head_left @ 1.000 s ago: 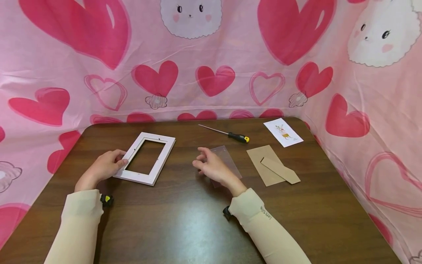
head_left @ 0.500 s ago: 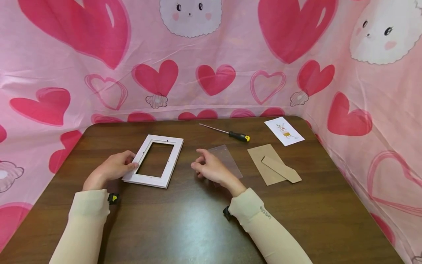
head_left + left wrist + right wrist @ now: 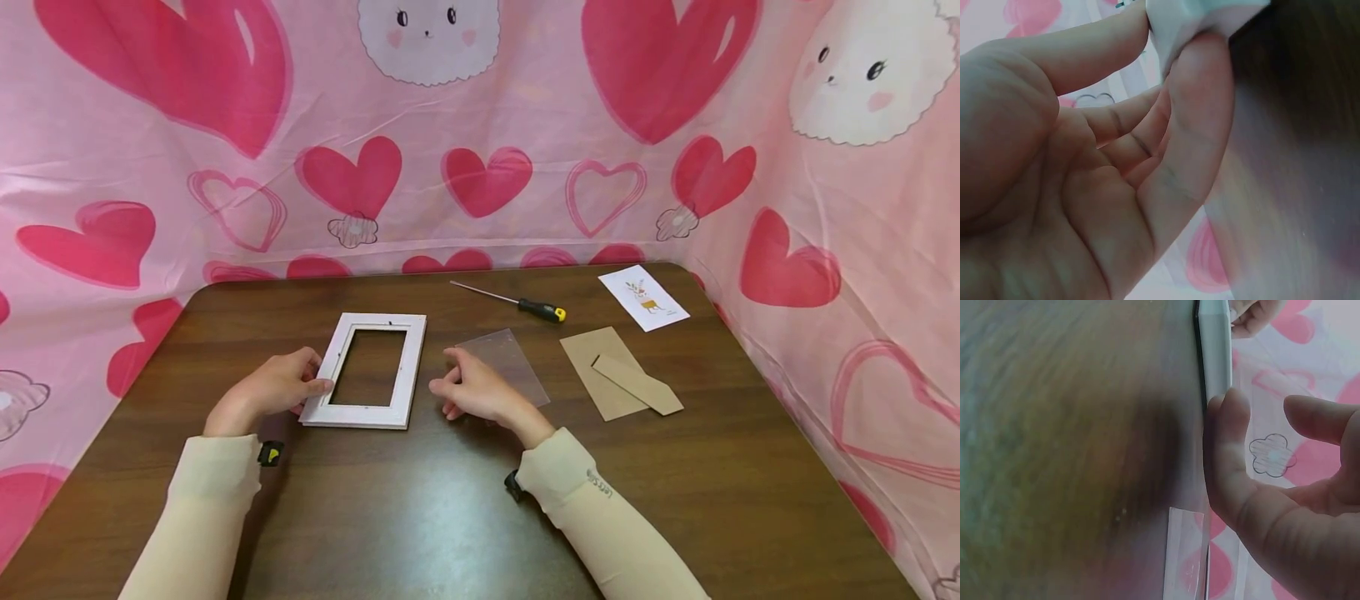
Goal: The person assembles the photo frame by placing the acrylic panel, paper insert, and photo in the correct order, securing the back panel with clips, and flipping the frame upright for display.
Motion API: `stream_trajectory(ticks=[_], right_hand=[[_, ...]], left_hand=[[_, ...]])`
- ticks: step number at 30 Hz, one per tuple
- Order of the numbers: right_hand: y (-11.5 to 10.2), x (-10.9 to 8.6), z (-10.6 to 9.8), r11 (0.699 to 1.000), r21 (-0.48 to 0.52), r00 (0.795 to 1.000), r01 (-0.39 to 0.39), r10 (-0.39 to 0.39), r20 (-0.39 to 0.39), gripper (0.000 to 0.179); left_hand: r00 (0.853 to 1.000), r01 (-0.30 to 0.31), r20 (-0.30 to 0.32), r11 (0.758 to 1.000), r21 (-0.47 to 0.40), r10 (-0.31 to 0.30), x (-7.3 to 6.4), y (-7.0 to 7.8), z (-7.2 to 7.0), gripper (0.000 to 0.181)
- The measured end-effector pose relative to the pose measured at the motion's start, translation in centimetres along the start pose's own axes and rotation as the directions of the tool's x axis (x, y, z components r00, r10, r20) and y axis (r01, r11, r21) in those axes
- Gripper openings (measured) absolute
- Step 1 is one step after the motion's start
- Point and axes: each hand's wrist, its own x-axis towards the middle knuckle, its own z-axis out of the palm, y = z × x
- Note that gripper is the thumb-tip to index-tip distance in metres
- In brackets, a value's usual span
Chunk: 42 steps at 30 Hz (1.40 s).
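Observation:
A white picture frame (image 3: 415, 367) lies at the left middle of the table, its window showing bare wood and small dark tabs along its inner edge. My left hand (image 3: 273, 385) pinches the frame's near left corner, thumb on top and fingers below; the left wrist view shows the white frame corner (image 3: 1188, 22) between them. Between the frame and a clear plastic sheet (image 3: 517, 367) is my right hand (image 3: 483, 390), fingers loosely bent and holding nothing. It partly covers the sheet. In the right wrist view its fingertips overlap the end of the frame (image 3: 1216, 359).
Right of the sheet lies a brown backing board (image 3: 597, 390) with a cardboard stand (image 3: 641, 385) across it. A screwdriver (image 3: 542, 310) with a black and yellow handle lies behind. A white card (image 3: 643, 297) with a printed drawing sits at the back right.
My left hand has slid the frame to the right and slightly nearer, turning it a little straighter. The right hand has moved slightly left, uncovering more of the clear sheet.

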Motion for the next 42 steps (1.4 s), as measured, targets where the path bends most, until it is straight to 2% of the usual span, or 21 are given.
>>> stream_trajectory(ticks=[11,25,37,42], right_hand=[[0.0,0.0,0.4,0.999,0.024,0.999,-0.035,0.035,0.015,0.072],[0.3,0.0,0.5,0.997,0.050,0.998,-0.058,0.057,0.021,0.074],[0.4,0.0,0.0,0.998,-0.033,0.999,-0.046,0.046,0.005,0.074],[0.2,-0.1,-0.2,0.993,-0.106,0.999,-0.045,0.045,-0.003,0.074]], left_hand=[[0.999,0.020,0.049,0.998,-0.053,-0.017,-0.1,1.5,0.6,0.043],[0.995,-0.010,0.098,0.990,-0.139,0.024,0.5,2.1,1.6,0.046],[0.994,-0.017,0.104,0.985,-0.172,0.035,0.7,2.9,2.3,0.047],[0.994,-0.023,0.103,0.984,-0.175,0.042,0.8,3.1,2.4,0.045]])
